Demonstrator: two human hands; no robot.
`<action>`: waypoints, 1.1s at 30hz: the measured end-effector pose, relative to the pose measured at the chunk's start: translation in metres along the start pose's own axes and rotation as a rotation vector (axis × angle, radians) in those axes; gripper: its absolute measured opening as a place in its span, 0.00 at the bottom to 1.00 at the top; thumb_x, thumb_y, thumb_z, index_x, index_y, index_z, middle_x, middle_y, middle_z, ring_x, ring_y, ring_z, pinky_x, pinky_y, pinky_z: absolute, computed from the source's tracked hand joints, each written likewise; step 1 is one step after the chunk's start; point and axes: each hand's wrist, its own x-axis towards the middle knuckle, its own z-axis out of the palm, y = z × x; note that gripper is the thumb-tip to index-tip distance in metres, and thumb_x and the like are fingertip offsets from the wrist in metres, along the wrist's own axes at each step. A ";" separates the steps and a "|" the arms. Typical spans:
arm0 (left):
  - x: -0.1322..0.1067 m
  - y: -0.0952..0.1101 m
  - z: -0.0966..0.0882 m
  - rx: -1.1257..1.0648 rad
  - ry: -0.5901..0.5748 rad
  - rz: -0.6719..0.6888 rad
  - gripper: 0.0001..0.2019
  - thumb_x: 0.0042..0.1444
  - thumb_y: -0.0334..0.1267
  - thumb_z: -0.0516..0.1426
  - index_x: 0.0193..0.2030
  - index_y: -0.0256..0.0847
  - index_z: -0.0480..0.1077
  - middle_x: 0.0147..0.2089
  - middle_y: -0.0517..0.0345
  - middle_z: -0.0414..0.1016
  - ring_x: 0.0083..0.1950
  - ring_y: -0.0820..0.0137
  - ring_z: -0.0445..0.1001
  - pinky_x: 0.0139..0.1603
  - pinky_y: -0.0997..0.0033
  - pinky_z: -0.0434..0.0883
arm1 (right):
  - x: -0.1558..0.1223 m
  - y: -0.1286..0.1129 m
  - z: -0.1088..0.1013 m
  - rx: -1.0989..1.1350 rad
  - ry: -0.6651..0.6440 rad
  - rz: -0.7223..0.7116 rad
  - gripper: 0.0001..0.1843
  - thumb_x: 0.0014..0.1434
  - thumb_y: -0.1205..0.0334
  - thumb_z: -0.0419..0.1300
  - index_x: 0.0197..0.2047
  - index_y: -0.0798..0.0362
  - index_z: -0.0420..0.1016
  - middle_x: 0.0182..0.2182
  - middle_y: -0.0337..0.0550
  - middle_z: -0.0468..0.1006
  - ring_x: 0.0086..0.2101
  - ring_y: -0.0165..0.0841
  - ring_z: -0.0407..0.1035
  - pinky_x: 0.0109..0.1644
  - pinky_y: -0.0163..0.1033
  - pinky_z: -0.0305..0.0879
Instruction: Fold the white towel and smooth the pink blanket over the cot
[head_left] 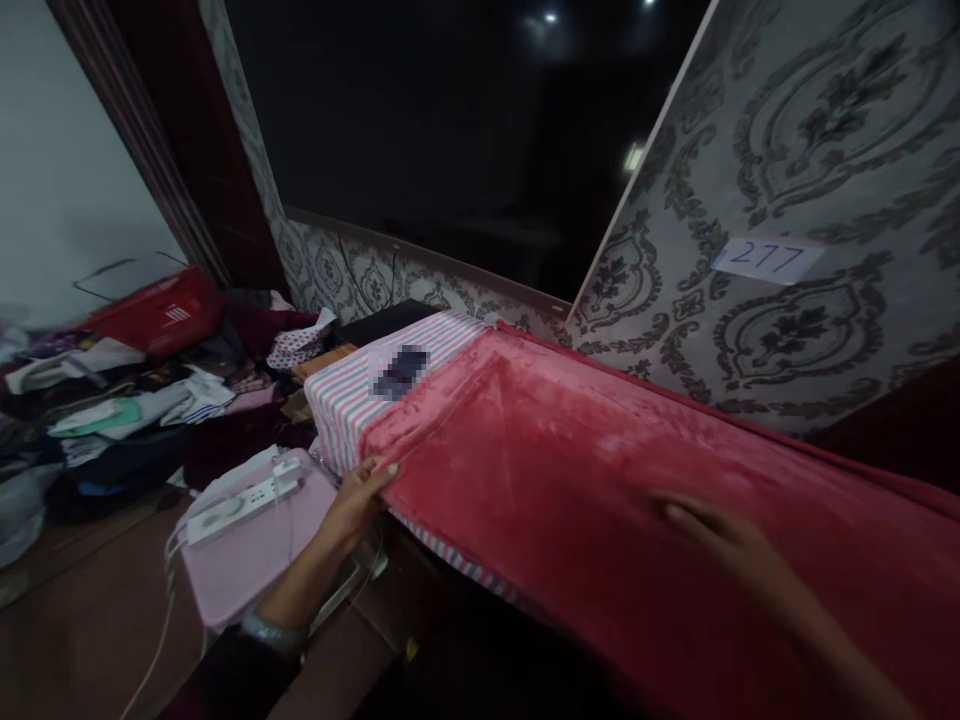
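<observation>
Two bare hands are shown in the head view, both at a plush red cloth (pixel 555 480), which is spread lengthwise over a striped cloth (pixel 341 395) and left uncovering its far left end. The near left corner of the red cloth is pinched between the thumb and fingers of the left hand (pixel 364 488). The right hand (pixel 701 525) is blurred and held over the middle of the red cloth; whether it is touching, open or closed cannot be told. On the bare striped part a dark, pixelated object (pixel 401 373) is laid. To the left, a white power strip (pixel 244 508) is rested on a pink surface (pixel 225 585), and clothes (pixel 142 415) are heaped near a red basket (pixel 161 310). Behind, a dark screen (pixel 450 120) is set against the patterned wall (pixel 840 120).
</observation>
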 end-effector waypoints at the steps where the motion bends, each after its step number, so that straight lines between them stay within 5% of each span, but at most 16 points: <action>1: -0.002 0.001 -0.001 -0.002 -0.007 -0.006 0.25 0.30 0.44 0.78 0.35 0.39 0.77 0.32 0.60 0.82 0.31 0.70 0.79 0.35 0.74 0.76 | 0.033 -0.005 0.014 0.045 -0.059 0.000 0.23 0.61 0.43 0.59 0.48 0.47 0.84 0.48 0.50 0.84 0.49 0.50 0.79 0.56 0.56 0.76; 5: -0.006 0.001 -0.005 0.038 -0.050 -0.085 0.28 0.30 0.47 0.78 0.40 0.37 0.80 0.37 0.53 0.84 0.36 0.66 0.81 0.42 0.70 0.77 | 0.155 -0.036 0.076 0.008 -0.101 0.011 0.26 0.59 0.54 0.59 0.57 0.56 0.80 0.57 0.54 0.79 0.58 0.49 0.74 0.65 0.53 0.67; 8: -0.008 -0.001 -0.005 0.069 -0.013 -0.084 0.28 0.32 0.50 0.77 0.39 0.38 0.80 0.37 0.52 0.83 0.37 0.64 0.81 0.43 0.68 0.77 | 0.216 -0.058 0.113 -0.088 -0.112 0.056 0.30 0.62 0.57 0.59 0.66 0.59 0.72 0.64 0.57 0.72 0.63 0.46 0.68 0.68 0.49 0.62; 13: -0.013 -0.006 0.002 0.100 0.080 0.022 0.25 0.35 0.52 0.76 0.35 0.40 0.77 0.34 0.57 0.81 0.34 0.67 0.78 0.39 0.70 0.76 | 0.277 -0.078 0.153 -0.209 -0.122 0.096 0.34 0.65 0.52 0.60 0.71 0.56 0.65 0.64 0.58 0.72 0.62 0.47 0.69 0.65 0.46 0.65; 17: -0.013 -0.012 0.004 0.092 0.125 0.013 0.25 0.35 0.54 0.76 0.34 0.41 0.75 0.31 0.60 0.77 0.32 0.71 0.75 0.35 0.74 0.72 | 0.300 -0.084 0.179 -0.265 -0.076 0.080 0.23 0.62 0.52 0.63 0.57 0.54 0.78 0.50 0.55 0.82 0.51 0.45 0.76 0.53 0.42 0.70; 21: -0.010 -0.013 0.003 0.114 0.154 0.044 0.26 0.37 0.56 0.75 0.32 0.41 0.72 0.29 0.62 0.73 0.30 0.72 0.71 0.33 0.75 0.70 | 0.315 -0.086 0.180 -0.267 -0.004 0.039 0.10 0.61 0.58 0.60 0.38 0.54 0.80 0.37 0.50 0.82 0.41 0.41 0.76 0.46 0.39 0.68; 24: -0.004 0.007 0.007 0.142 0.125 0.093 0.26 0.37 0.55 0.74 0.31 0.42 0.69 0.27 0.64 0.69 0.27 0.74 0.67 0.29 0.76 0.67 | 0.341 -0.091 0.154 -0.227 0.167 -0.016 0.14 0.64 0.58 0.54 0.43 0.54 0.78 0.43 0.52 0.80 0.45 0.42 0.73 0.49 0.42 0.66; 28: 0.023 0.046 0.018 0.200 0.163 0.266 0.25 0.39 0.52 0.73 0.34 0.43 0.67 0.27 0.67 0.66 0.27 0.74 0.65 0.28 0.76 0.65 | 0.390 -0.102 0.122 -0.088 0.473 -0.169 0.11 0.62 0.57 0.55 0.40 0.53 0.76 0.40 0.50 0.77 0.41 0.42 0.70 0.50 0.45 0.65; 30: 0.043 0.056 0.020 0.258 0.233 0.384 0.23 0.40 0.50 0.71 0.37 0.44 0.68 0.30 0.66 0.68 0.29 0.73 0.66 0.30 0.75 0.66 | 0.406 -0.105 0.125 -0.084 0.468 -0.168 0.11 0.61 0.56 0.56 0.39 0.53 0.76 0.40 0.50 0.76 0.41 0.42 0.69 0.50 0.46 0.66; 33: 0.070 0.049 0.019 0.402 0.336 0.518 0.20 0.42 0.47 0.68 0.41 0.46 0.70 0.41 0.60 0.74 0.42 0.64 0.73 0.44 0.68 0.71 | 0.409 -0.096 0.153 -0.163 0.270 -0.076 0.15 0.62 0.57 0.57 0.47 0.55 0.77 0.46 0.53 0.78 0.46 0.43 0.71 0.53 0.45 0.66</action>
